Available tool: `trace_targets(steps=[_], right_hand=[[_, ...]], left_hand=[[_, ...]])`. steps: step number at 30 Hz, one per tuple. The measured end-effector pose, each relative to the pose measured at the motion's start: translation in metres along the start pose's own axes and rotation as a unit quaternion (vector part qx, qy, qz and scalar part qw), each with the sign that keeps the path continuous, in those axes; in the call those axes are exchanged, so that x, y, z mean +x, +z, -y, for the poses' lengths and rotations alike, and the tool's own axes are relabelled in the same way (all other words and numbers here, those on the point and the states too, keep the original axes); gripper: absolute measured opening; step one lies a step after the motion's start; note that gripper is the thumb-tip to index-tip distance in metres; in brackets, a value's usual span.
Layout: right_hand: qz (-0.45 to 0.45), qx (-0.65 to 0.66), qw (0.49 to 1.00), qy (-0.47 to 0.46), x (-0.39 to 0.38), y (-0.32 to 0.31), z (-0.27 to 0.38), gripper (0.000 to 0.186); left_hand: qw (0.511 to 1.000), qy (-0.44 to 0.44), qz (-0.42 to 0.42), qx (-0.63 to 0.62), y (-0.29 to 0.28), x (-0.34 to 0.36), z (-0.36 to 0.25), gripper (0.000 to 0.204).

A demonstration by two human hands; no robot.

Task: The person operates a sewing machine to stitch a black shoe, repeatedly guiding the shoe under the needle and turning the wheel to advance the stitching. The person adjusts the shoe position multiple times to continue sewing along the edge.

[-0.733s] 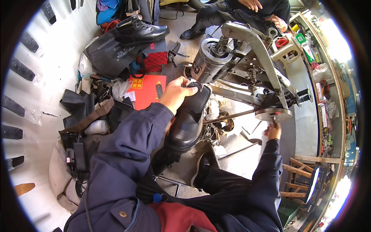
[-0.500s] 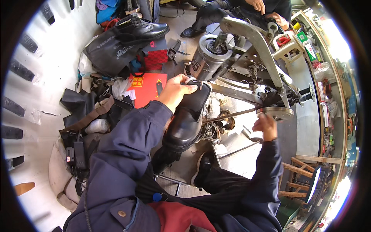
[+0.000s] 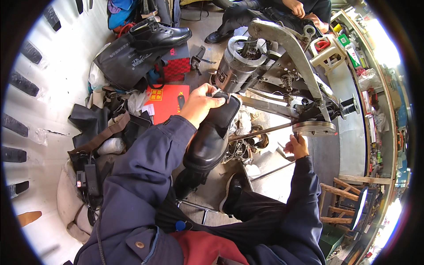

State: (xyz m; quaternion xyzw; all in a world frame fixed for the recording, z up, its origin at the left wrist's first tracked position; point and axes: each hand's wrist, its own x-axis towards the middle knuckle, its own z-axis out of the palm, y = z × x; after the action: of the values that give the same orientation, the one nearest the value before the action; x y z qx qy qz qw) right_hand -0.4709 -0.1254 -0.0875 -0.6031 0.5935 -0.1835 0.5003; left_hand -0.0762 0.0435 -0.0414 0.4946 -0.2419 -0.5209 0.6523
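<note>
A black leather shoe hangs toe down below the head of a shoe-patching sewing machine. My left hand is closed on the upper end of the shoe, thumb on top, and keeps that edge at the machine's narrow arm. The stitching point there is partly hidden by my fingers and the drum-shaped head. Over on the right, my right hand is closed around the small crank handle beneath the round metal handwheel.
Another black shoe lies on a dark bag at the far left, near a red box. A person's hands show beyond the machine. Crowded shelves and a wooden stool stand at right.
My right hand has moved slightly down and left with the crank handle, and the handwheel has turned. My left hand and the shoe stay almost in place.
</note>
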Motion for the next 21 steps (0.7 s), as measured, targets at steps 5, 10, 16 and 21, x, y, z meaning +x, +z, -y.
trace_targets(steps=[5, 10, 16, 21], right_hand=[[-0.096, 0.036, 0.968, -0.230, -0.038, -0.037, 0.067, 0.020], [-0.275, -0.023, 0.943, -0.187, -0.002, -0.092, 0.028, 0.014], [-0.114, -0.016, 0.993, 0.030, 0.018, -0.028, -0.022, 0.019], [0.006, 0.058, 0.996, -0.066, -0.030, -0.001, 0.046, 0.029]], left_hand=[[1.000, -0.002, -0.008, -0.006, 0.002, 0.000, 0.000, 0.020], [0.999, 0.023, -0.008, 0.024, 0.003, 0.000, -0.001, 0.023], [0.999, 0.025, -0.003, 0.044, 0.000, 0.002, 0.003, 0.024], [0.999, 0.024, 0.000, 0.027, 0.001, 0.001, 0.001, 0.023]])
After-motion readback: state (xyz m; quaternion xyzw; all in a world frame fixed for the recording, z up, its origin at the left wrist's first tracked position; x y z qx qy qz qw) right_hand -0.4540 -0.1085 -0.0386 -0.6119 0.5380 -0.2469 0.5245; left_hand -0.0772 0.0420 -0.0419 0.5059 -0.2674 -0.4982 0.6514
